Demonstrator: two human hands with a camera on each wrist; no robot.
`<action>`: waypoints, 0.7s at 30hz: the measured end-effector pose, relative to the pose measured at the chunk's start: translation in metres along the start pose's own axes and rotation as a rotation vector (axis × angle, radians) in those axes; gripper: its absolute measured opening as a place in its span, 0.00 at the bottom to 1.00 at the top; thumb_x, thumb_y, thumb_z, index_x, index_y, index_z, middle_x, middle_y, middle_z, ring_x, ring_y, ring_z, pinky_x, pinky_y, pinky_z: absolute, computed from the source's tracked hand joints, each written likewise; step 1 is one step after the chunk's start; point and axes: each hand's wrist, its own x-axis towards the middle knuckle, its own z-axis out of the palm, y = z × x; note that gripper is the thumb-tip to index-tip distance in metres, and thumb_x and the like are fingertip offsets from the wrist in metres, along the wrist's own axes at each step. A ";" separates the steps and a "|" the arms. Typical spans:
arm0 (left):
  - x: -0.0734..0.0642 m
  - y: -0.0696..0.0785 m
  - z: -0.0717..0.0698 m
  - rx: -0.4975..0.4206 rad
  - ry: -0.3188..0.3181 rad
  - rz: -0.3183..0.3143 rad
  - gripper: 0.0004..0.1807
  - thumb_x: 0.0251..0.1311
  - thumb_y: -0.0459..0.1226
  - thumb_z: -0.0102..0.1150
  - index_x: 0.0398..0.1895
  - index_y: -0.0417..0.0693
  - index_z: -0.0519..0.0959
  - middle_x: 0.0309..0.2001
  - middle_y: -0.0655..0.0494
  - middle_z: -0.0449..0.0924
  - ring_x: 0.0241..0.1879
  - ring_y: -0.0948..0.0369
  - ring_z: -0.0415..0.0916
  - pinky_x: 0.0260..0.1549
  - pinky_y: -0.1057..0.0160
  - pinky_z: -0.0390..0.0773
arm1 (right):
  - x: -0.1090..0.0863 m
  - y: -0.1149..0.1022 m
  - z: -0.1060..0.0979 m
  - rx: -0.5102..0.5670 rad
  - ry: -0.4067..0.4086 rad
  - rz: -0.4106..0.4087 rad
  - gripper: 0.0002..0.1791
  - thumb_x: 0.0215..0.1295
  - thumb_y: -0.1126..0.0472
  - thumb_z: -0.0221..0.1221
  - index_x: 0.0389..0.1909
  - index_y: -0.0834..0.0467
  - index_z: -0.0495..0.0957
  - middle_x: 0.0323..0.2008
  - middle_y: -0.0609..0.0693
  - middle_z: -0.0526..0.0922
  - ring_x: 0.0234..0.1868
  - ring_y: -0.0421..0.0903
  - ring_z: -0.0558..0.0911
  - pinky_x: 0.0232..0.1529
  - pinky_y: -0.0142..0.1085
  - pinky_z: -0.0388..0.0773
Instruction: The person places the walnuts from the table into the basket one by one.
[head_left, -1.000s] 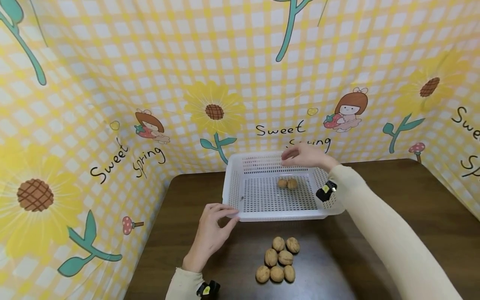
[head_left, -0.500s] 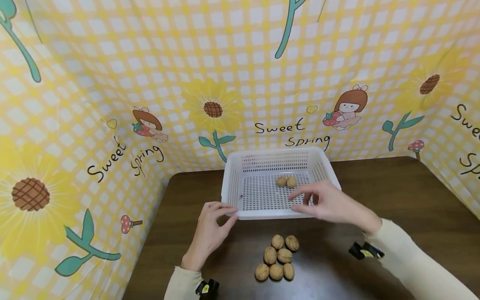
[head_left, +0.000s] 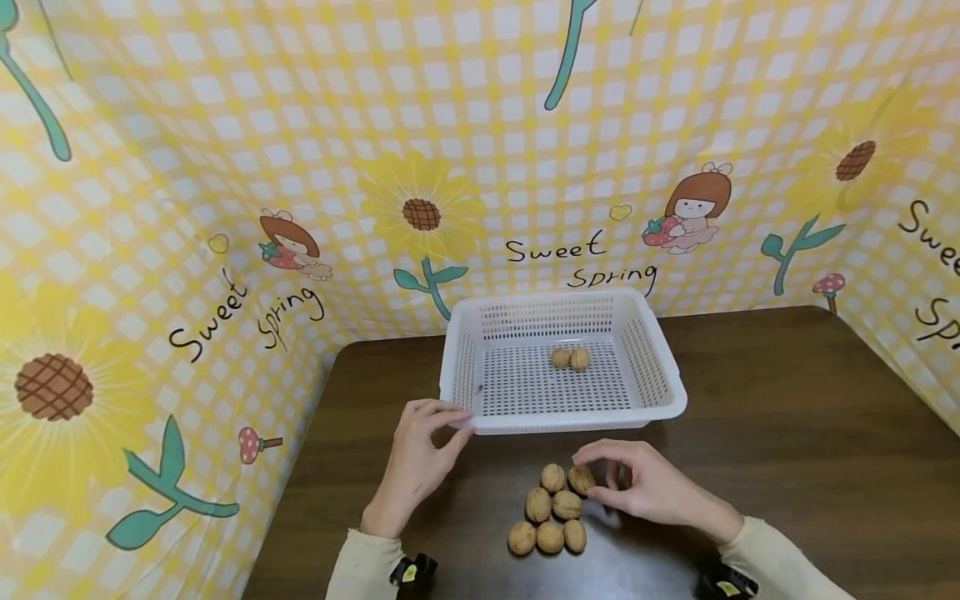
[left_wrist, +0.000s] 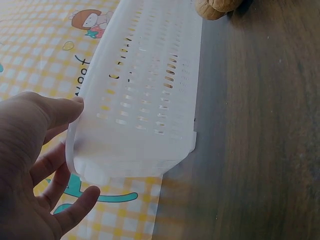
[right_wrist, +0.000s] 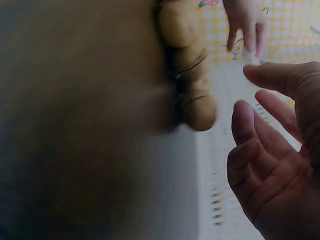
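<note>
your left hand (head_left: 420, 454) is pinching the basket (head_left: 570, 423) at its near left corner, while your right hand (head_left: 645, 483) is hanging spread, thumb and fingers apart, at the far right nut (head_left: 581, 480) of seven on the table (head_left: 757, 392); i'm not seeing clearly whether it's touching. two nuts (head_left: 579, 358) are lying in the basket. if you're gripping off-centre, that rounded nut could be slipping out and knocking its left neighbour (head_left: 552, 477).

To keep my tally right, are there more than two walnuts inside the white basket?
No, the head view shows just two walnuts side by side in the white basket.
</note>
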 end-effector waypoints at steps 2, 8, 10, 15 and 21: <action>0.000 0.000 0.001 0.000 0.002 -0.001 0.10 0.60 0.38 0.78 0.45 0.52 0.94 0.48 0.59 0.89 0.58 0.53 0.74 0.55 0.47 0.75 | -0.002 0.007 0.001 0.028 -0.017 0.045 0.20 0.66 0.68 0.71 0.58 0.59 0.83 0.51 0.59 0.88 0.26 0.29 0.79 0.23 0.32 0.79; -0.001 0.001 0.001 -0.017 -0.005 -0.007 0.11 0.60 0.38 0.78 0.46 0.51 0.93 0.48 0.59 0.89 0.58 0.54 0.74 0.55 0.47 0.75 | -0.004 0.019 -0.001 0.089 -0.090 0.202 0.26 0.67 0.63 0.71 0.65 0.59 0.79 0.24 0.47 0.84 0.24 0.33 0.79 0.22 0.30 0.76; -0.001 0.001 0.001 -0.020 -0.004 -0.002 0.11 0.60 0.38 0.78 0.46 0.51 0.93 0.49 0.59 0.89 0.58 0.53 0.74 0.55 0.47 0.75 | -0.003 0.021 -0.001 0.092 -0.107 0.222 0.28 0.66 0.61 0.72 0.66 0.59 0.78 0.23 0.45 0.83 0.24 0.33 0.79 0.23 0.30 0.76; 0.000 0.001 -0.001 -0.022 0.008 0.013 0.11 0.60 0.37 0.79 0.46 0.51 0.93 0.48 0.59 0.89 0.58 0.53 0.74 0.55 0.47 0.75 | -0.002 0.024 0.003 0.044 -0.137 0.235 0.30 0.65 0.59 0.74 0.67 0.57 0.78 0.23 0.41 0.81 0.25 0.31 0.78 0.26 0.29 0.76; 0.000 0.002 0.000 -0.018 0.007 0.017 0.11 0.60 0.37 0.79 0.46 0.50 0.93 0.48 0.59 0.89 0.57 0.53 0.74 0.55 0.47 0.75 | -0.002 0.024 0.006 -0.001 -0.138 0.225 0.29 0.64 0.59 0.74 0.66 0.56 0.79 0.23 0.37 0.79 0.25 0.30 0.77 0.29 0.29 0.76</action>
